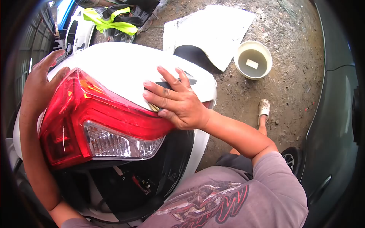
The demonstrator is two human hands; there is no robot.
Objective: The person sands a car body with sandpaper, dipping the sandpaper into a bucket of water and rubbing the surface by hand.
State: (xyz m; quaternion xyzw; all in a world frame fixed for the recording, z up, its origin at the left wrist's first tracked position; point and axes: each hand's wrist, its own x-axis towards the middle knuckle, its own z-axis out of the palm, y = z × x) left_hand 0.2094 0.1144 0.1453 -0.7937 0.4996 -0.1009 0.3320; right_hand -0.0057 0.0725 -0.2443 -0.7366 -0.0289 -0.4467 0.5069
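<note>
A red and clear tail light (114,110) sits in the rear corner of a white car body (118,57). My right hand (178,100) presses a small dark piece of sandpaper (154,108) onto the white panel, right at the lamp's upper edge. Its fingers are partly spread and cover most of the sheet. At the lamp's far left side, my left hand (40,85) rests open against the body, thumb apart from the fingers. Under the lamp is a dark opening (129,186) in the body, its inside hard to make out.
On the wet, gritty ground a white bucket (267,68) holds murky water with a pale block (252,64) in it. A white sheet (209,30) lies behind the car. A dark grey car (334,114) stands at right. A yellow-green vest (110,22) hangs at upper left.
</note>
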